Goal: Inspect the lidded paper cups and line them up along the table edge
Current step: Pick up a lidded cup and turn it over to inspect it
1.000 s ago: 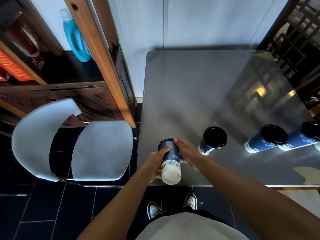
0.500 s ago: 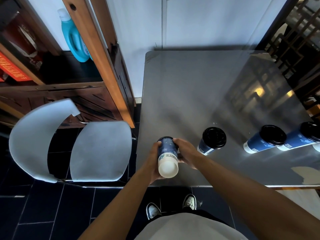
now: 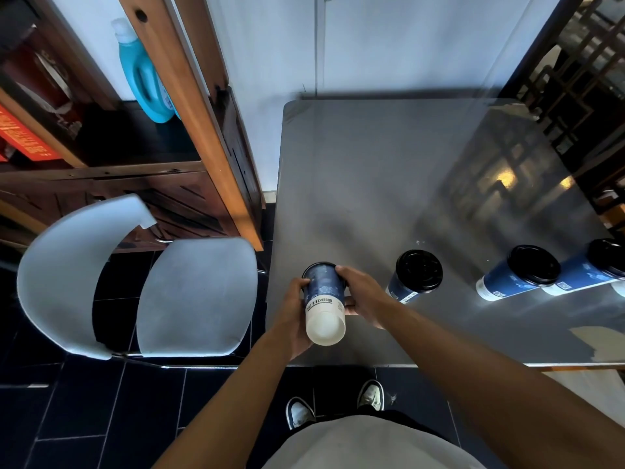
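Observation:
I hold a blue paper cup (image 3: 324, 299) tipped over above the near left corner of the grey table (image 3: 365, 184), its white base turned toward me and its black lid pointing away. My left hand (image 3: 293, 313) grips its left side and my right hand (image 3: 363, 294) grips its right side. Three more blue cups with black lids stand upright in a row near the front edge: one (image 3: 414, 277) just right of my hands, a second (image 3: 521, 275) further right, a third (image 3: 595, 269) at the frame's right edge.
A white chair (image 3: 142, 282) stands left of the table. Behind it is a wooden shelf unit (image 3: 189, 106) with a blue detergent bottle (image 3: 145, 76). A white wall runs along the table's far edge. A dark lattice screen (image 3: 581, 62) is at the back right.
The cup in my hands has turned a little, its white base swinging more squarely toward me. Both hands stay around it. The other cups have not moved.

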Tool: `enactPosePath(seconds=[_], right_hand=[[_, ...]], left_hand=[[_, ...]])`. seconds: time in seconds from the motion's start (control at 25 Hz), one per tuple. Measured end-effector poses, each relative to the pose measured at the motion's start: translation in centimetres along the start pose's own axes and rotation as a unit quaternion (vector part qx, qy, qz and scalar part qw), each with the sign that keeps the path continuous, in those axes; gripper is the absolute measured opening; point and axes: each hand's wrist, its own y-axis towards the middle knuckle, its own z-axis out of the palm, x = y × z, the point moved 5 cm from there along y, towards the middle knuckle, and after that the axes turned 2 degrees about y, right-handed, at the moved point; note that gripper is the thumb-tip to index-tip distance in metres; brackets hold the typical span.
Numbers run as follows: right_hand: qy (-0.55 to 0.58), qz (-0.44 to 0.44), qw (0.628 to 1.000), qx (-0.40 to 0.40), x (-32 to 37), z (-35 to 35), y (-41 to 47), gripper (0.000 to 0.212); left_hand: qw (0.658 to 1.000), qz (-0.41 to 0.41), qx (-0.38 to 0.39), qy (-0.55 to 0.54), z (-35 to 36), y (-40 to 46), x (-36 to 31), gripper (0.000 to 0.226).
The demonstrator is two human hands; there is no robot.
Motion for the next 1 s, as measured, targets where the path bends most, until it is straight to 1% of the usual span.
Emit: enactPosePath(seconds=[0.12,0.24,0.28,0.36,0.44,0.48,0.56,0.64,0.68,0.76,0.84,0.88,1.0], right_hand=[[-0.042,-0.003,0.999,-0.009,0.3,-0.3,0.0,0.030],[-0.084,-0.011,0.996,-0.008,0.2,-0.5,0.0,0.030],[-0.086,-0.012,0.996,-0.006,0.1,-0.4,-0.1,0.030],[-0.059,-0.010,0.998,-0.005,-0.1,-0.3,-0.1,0.031],[-0.018,-0.001,1.000,0.003,0.0,0.1,0.0,0.032],[-0.008,0.002,1.000,0.007,0.1,0.2,0.0,0.034],[-0.011,0.002,1.000,0.011,0.1,0.5,0.1,0.037],[-0.025,-0.004,1.000,0.015,0.1,0.5,0.1,0.041],[-0.032,-0.004,0.999,0.018,0.1,0.4,0.0,0.043],[-0.045,-0.003,0.999,0.021,0.2,0.1,0.0,0.046],[-0.074,-0.009,0.997,0.019,0.5,0.1,0.1,0.044],[-0.087,-0.014,0.996,0.015,0.7,0.2,0.1,0.042],[-0.073,-0.020,0.997,-0.009,0.8,0.4,0.2,0.038]], left_hand=[[0.999,-0.027,-0.006,0.039,0.0,-0.1,0.3,0.074],[0.993,-0.009,-0.016,0.114,-0.3,0.3,0.1,0.075],[0.992,-0.007,-0.020,0.124,-0.4,0.3,0.1,0.076],[0.995,0.002,-0.018,0.100,-0.6,0.3,0.1,0.075],[0.999,0.001,0.002,0.043,-0.4,-0.1,-0.2,0.071],[1.000,-0.002,0.012,0.012,-0.3,-0.3,-0.4,0.069],[1.000,-0.012,0.003,-0.008,-0.8,-0.1,-0.3,0.067],[0.999,-0.035,-0.010,0.015,-0.9,-0.2,0.1,0.070],[0.998,-0.046,-0.013,0.035,-0.8,-0.5,0.2,0.076],[0.996,-0.054,0.004,0.071,-0.2,-0.8,0.0,0.086],[0.995,-0.028,0.035,0.092,0.4,-0.8,-0.6,0.084],[0.994,-0.017,0.037,0.102,0.6,-0.8,-0.8,0.081],[0.994,-0.013,-0.004,0.111,0.0,-0.8,-1.0,0.074]])
